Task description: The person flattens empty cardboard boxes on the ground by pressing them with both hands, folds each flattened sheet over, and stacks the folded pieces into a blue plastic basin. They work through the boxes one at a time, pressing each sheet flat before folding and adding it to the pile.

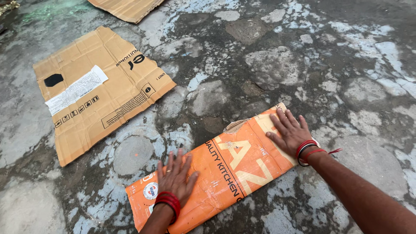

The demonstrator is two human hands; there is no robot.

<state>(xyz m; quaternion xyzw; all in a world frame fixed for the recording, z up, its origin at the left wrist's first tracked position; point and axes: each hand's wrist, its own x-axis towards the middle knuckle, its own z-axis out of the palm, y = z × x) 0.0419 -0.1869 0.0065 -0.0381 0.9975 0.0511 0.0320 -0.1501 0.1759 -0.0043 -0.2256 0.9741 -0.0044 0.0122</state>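
An orange flattened cardboard carton (227, 167) with printed lettering lies on the worn grey floor, running from lower left to upper right. My left hand (175, 177) lies flat on its lower left end, fingers spread, with red bangles at the wrist. At the carton's upper right end my right hand (289, 131) also presses flat, fingers spread, with red and black bands and a red thread on the wrist. Neither hand grips anything.
A brown flattened cardboard sheet (97, 89) with a white label and black tape lies on the floor at upper left. Another brown cardboard piece (125, 8) shows at the top edge. The concrete floor (277, 65) is cracked and patchy.
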